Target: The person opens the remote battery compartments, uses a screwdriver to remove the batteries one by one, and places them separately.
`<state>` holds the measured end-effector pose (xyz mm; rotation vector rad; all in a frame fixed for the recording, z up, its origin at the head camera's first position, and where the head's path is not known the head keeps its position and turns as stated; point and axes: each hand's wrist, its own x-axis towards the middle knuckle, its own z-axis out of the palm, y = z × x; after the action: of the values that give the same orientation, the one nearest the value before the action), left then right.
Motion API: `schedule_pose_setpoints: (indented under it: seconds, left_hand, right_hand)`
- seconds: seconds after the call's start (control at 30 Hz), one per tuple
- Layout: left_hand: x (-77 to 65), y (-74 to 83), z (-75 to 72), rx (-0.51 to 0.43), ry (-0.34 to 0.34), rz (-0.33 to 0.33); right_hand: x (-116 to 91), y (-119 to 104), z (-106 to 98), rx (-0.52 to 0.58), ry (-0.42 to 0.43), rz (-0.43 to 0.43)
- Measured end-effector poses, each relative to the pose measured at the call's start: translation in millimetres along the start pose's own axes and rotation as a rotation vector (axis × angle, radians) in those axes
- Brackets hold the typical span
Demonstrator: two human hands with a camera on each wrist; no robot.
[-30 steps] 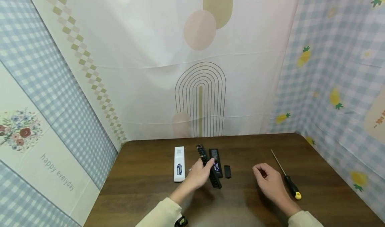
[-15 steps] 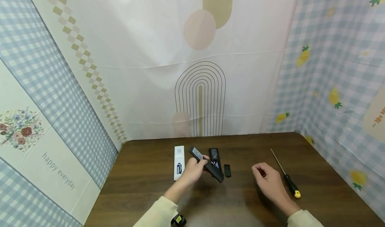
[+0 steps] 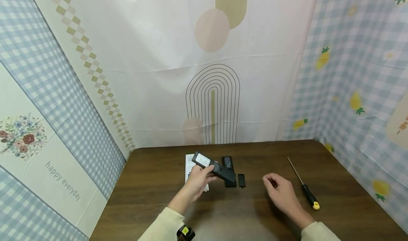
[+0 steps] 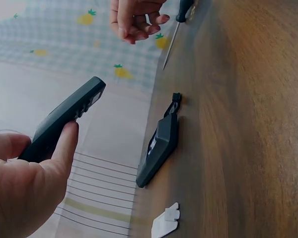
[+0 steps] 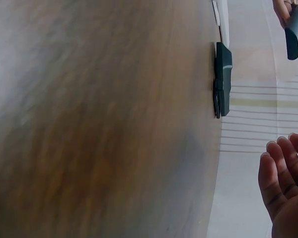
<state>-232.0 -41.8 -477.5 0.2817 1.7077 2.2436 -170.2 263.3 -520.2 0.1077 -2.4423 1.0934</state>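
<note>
In the head view my left hand [image 3: 193, 186] grips a black remote control [image 3: 224, 172] by its middle, thumb on top, with the labelled back turned up. It is raised above the table and slants down to the right. The left wrist view shows a finger under its button side. Beneath it, partly hidden, another black remote [image 3: 227, 162] lies back up on the table, a small black battery cover [image 3: 241, 180] to its right. A white remote [image 3: 189, 161] lies behind my left hand, mostly covered. My right hand [image 3: 283, 194] holds nothing, its fingers loosely curled.
A screwdriver [image 3: 310, 196] with a black and yellow handle lies to the right of my right hand. A small white cover [image 4: 166, 221] lies near the white remote. Patterned cloth hangs behind the brown table [image 3: 153, 205] and along its sides.
My left hand has turned the black remote from buttons up to back up and drawn it left, over part of the white remote. My right hand has barely shifted.
</note>
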Motion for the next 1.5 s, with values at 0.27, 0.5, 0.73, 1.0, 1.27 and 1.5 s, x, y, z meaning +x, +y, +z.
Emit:
schedule_pose_setpoints:
  seconds: [0.27,0.5,0.73,1.0,1.27,1.5]
  left_hand:
    - [-0.5,-1.5,-2.2,-0.005,-0.011,0.008]
    - [-4.0,-5.3,1.9,-0.014,-0.019,-0.006]
    - [-4.5,-10.6,10.8,-0.011,-0.040,-0.006]
    - [-8.4,-20.1,19.5,0.023,-0.055,0.010]
    - [-11.2,-31.5,24.2,0.060,-0.049,0.037]
    - [-13.9,-33.0,27.8,0.109,-0.023,0.061]
  right_hand:
    - [8.8,-20.7,15.5,0.033,-0.101,0.003]
    - [12.1,-43.3,37.6,0.067,-0.257,0.105]
    - [21.6,-69.0,54.2,0.144,-0.353,0.194]
    - [23.0,-81.2,59.6,0.133,-0.325,0.194]
    - [20.9,-82.0,61.0,0.154,-0.386,0.296]
    - [20.8,-85.6,61.7,0.115,-0.402,0.308]
